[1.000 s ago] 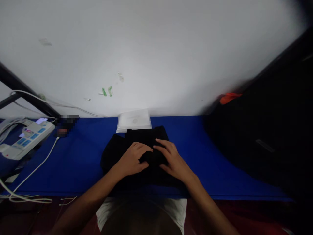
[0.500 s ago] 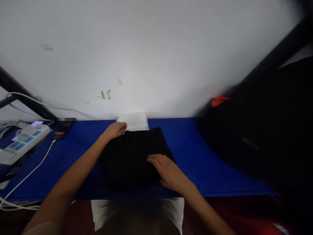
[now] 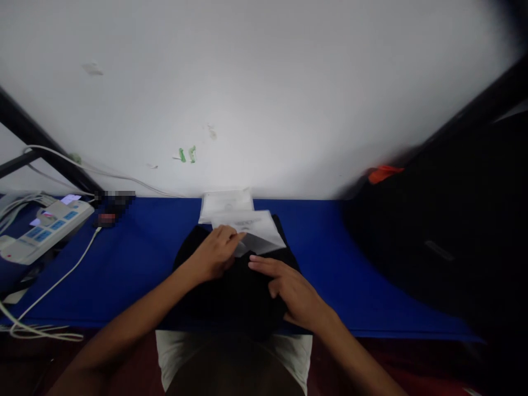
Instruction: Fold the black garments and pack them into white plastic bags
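Observation:
Folded black cloth [image 3: 243,305] lies at the front of the blue surface. Pinched in my left hand [image 3: 215,252] is a thin whitish plastic bag [image 3: 258,224] with dark print, spread over the cloth's far part. Its near portion looks see-through, with the black showing beneath. My right hand [image 3: 296,290] has its index and middle fingers stretched out, close to the bag's near edge and over the cloth; it grips nothing visible. Behind, against the wall, sits a flat white packet or stack of bags [image 3: 226,201].
A white power strip [image 3: 51,228] with cables and a pixelated dark item [image 3: 115,212] are at left. A large black bag-like object [image 3: 429,242] with an orange piece [image 3: 384,174] fills the right side. Black metal bars flank the blue surface [image 3: 325,258].
My left hand has come back from the white packet, bringing a plastic bag over the black cloth. My right hand stays near the cloth's right side, fingers now pointing at the bag's edge.

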{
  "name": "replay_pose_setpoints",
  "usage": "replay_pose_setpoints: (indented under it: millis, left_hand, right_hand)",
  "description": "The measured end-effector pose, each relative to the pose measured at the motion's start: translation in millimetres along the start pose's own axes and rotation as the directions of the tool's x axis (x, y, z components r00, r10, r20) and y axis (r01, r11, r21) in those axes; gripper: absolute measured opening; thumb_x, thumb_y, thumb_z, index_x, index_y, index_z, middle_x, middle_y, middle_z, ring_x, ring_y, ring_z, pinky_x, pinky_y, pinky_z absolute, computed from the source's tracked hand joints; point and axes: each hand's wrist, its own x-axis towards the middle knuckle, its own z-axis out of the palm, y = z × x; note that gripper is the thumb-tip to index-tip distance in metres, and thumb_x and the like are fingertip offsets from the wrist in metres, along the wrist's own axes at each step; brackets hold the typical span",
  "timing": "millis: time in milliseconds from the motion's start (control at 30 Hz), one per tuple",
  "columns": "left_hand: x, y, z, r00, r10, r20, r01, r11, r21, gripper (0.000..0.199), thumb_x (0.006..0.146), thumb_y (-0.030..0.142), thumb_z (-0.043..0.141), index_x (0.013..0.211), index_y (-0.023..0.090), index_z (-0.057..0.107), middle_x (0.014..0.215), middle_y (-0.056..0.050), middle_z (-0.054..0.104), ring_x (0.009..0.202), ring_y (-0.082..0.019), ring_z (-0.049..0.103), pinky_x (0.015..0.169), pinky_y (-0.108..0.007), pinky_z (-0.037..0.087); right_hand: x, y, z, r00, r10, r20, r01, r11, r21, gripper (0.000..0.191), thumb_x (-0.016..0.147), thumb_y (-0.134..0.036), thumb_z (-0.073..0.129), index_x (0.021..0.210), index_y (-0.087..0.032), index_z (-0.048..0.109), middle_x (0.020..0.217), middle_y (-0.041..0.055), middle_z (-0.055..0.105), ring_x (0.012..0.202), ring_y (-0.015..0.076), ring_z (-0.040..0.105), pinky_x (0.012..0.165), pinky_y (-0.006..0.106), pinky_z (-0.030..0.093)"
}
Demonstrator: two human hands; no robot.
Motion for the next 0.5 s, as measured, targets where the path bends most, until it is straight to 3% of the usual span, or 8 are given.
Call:
replay_pose_setpoints:
  millis: [67,133,233,333,433,500]
  left_hand:
    - [-8.0,13.1,8.2,1.0,0.009,0.003,-0.009,0.99,-0.14,0.068,0.081,0.014,0.059,0.145,0.017,0.037,0.111,-0.012,0.052,0.1,-0.025,0.052,0.089,-0.043,0.051]
    - [-13.5,20.6,13.7,0.999,-0.041,-0.001,0.04,0.981,-0.187,0.07,0.079,0.011,0.058,0.146,0.017,0.036,0.112,-0.013,0.051,0.102,-0.025,0.052,0.092,-0.043,0.051]
    - [-15.8,26.8,18.3,0.992,-0.121,0.02,0.123,0.987,-0.107,0.066,0.077,0.001,0.047,0.141,0.015,0.042,0.112,-0.014,0.052,0.105,-0.026,0.053,0.095,-0.045,0.05]
    - [-13.5,33.0,23.7,0.987,-0.107,0.119,0.11,0.994,-0.016,0.071,0.072,-0.001,0.046,0.142,0.014,0.041,0.127,-0.018,0.052,0.121,-0.03,0.05,0.102,-0.049,0.045]
    - [-11.7,39.0,30.9,0.968,-0.094,0.234,0.083,0.995,0.056,0.086,0.068,0.001,0.049,0.15,0.014,0.026,0.154,-0.018,0.034,0.141,-0.034,0.034,0.11,-0.054,0.034]
    - [-12.1,42.4,33.3,0.95,-0.091,0.297,0.068,0.994,0.087,0.093,0.066,0.001,0.047,0.153,0.014,0.016,0.161,-0.017,0.021,0.147,-0.034,0.022,0.112,-0.056,0.029]
  right_hand:
    - [0.0,8.6,4.0,0.998,-0.069,-0.013,0.068,0.996,-0.062,0.024,0.079,-0.005,0.046,0.096,-0.021,0.052,0.137,0.0159,0.057,0.137,0.0242,0.043,0.103,0.048,0.048]
    - [-2.8,18.5,10.5,0.999,-0.031,0.03,0.036,0.985,-0.168,0.038,0.076,0.0,0.046,0.11,-0.016,0.054,0.137,0.019,0.056,0.137,0.0267,0.044,0.104,0.049,0.047]
    - [-7.5,29.7,21.5,0.982,0.174,0.072,-0.145,0.944,-0.295,0.066,0.063,0.008,0.045,0.125,-0.013,0.051,0.138,0.0206,0.054,0.132,0.0296,0.049,0.103,0.049,0.048]
    - [-5.2,30.7,30.9,0.927,0.368,0.069,-0.324,0.88,-0.348,0.078,0.058,0.009,0.044,0.132,-0.015,0.048,0.132,0.0174,0.056,0.123,0.0281,0.055,0.102,0.047,0.049]
    - [2.7,24.6,35.8,0.889,0.439,0.13,-0.359,0.845,-0.396,0.074,0.06,0.002,0.057,0.133,-0.01,0.047,0.131,0.0209,0.055,0.122,0.0342,0.055,0.103,0.051,0.047]
    - [7.2,21.3,37.3,0.882,0.437,0.178,-0.329,0.84,-0.432,0.075,0.06,-0.006,0.066,0.133,-0.006,0.047,0.134,0.0258,0.053,0.124,0.0403,0.051,0.104,0.057,0.044]
